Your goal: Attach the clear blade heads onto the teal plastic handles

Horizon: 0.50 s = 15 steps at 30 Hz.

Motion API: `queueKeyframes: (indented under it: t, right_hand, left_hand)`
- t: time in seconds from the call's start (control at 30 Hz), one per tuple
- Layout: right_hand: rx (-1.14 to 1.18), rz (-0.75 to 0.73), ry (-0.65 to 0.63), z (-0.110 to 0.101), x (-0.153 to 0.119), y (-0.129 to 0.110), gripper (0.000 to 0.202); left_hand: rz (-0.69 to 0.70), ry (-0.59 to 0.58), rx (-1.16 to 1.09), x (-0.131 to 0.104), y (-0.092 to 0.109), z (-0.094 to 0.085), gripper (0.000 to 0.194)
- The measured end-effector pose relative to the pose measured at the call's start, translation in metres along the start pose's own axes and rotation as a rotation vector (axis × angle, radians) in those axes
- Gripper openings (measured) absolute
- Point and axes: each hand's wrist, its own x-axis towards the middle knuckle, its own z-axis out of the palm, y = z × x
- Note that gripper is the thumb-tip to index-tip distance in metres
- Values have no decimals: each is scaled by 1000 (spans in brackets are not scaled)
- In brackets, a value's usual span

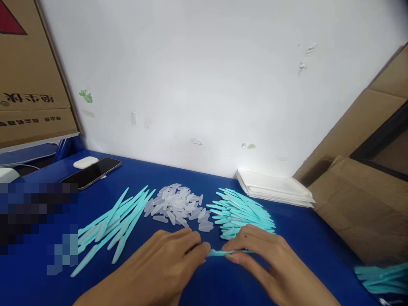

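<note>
The left hand (pixel 174 253) and right hand (pixel 266 250) are both pinching a turquoise stick (pixel 217 253); from it, bare blue surface (pixel 216 284) is opening toward six o'clock, translucent caps (pixel 180 204) bounding eleven, piled sticks (pixel 244 212) one.

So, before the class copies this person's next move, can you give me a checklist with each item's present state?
1. Both hands on the turquoise plastic stick: ok, left hand and right hand pinch it from either side.
2. Cap on the held stick: cannot tell, fingers cover much of it.
3. Translucent plastic caps nearby: ok, heaped loosely just beyond the hands.
4. Left stick pile neatly aligned: not ok, some sticks cross.
5. Right stick pile separate from the left: ok, the caps lie between.
6. Phone away from the sticks: ok.
</note>
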Motion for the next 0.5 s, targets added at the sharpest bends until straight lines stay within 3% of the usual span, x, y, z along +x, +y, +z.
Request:
queueKeyframes:
  t: [0.07,0.13,0.2,0.33,0.43,0.5]
  right_hand:
    - [31,-44,42,-2,-2,-3,17]
    - [53,-73,78,-3,-3,-5,17]
    - [61,-81,88,-2,-3,-5,17]
    - [44,-45,46,-1,-3,-5,17]
    - [43,-10,-53,-2,-3,-5,20]
    - [30,19,-74,-4,-4,-2,22]
  left_hand:
    - [19,107,-40,-1,5,-2,33]
    - [15,200,-50,-2,7,-3,35]
    - [13,219,-41,-1,9,-3,39]
    - [-7,118,-8,3,12,-4,36]
    - [-40,-46,44,8,17,-6,26]
    - [-60,-166,85,9,17,-8,30]
